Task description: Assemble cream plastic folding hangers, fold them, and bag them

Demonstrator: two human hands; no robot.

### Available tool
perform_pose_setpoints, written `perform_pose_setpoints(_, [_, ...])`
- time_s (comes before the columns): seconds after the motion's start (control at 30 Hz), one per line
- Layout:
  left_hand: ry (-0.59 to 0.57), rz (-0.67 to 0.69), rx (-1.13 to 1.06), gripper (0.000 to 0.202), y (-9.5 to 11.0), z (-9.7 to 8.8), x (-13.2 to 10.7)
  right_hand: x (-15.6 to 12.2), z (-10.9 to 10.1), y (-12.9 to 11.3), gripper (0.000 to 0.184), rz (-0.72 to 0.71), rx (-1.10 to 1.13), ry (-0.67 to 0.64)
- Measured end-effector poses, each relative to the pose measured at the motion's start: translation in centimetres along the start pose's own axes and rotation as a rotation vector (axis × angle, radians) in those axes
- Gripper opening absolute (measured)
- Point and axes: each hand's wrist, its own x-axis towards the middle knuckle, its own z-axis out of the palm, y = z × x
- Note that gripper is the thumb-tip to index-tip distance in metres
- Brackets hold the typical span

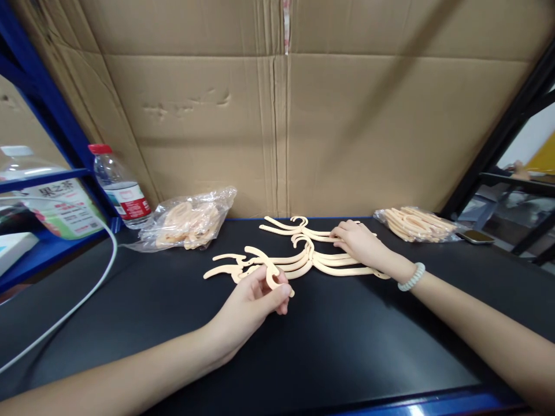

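My left hand [255,294] is closed around a curved, cream plastic hanger piece [271,270], pinched between thumb and fingers above the table. Behind it, two similar loose hook-shaped pieces [222,270] lie on the table. A small stack of cream clothes hangers [336,270] lies in the middle, their hooks gathered at the centre. Farther back lie more hanger parts, including a cream clothes hanger [318,236]. My right hand [358,241] has its fingers curled over the right arm of that back hanger; the undersides of the fingers are hidden.
A clear bag of cream pieces [191,222] lies at the back left, beside a water bottle [124,188]. Another bagged bundle [416,224] and a phone [476,237] are at the back right. A white cable [97,283] crosses the left side. Cardboard [195,127] stands behind the table.
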Motion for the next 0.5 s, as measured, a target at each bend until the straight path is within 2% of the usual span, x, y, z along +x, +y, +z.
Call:
perform_pose_setpoints(0.2, [0.005, 0.009, 0.024, 0.024, 0.0, -0.2, 0.0, 0.1, -0.2, -0.2, 0.009, 0.069, 0.067, 0.061])
perform_pose_setpoints(0.33, [0.029, 0.027, 0.018, 0.024, 0.4, -0.7, 0.0, -0.5, -2.0, 0.0, 0.009, 0.142, 0.306, 0.129])
perform_pose_setpoints(0.5, [0.168, 0.097, 0.010, 0.021, 1.7, -1.9, 0.7, -1.5, -3.8, 0.3, 0.008, 0.234, 0.454, 0.226])
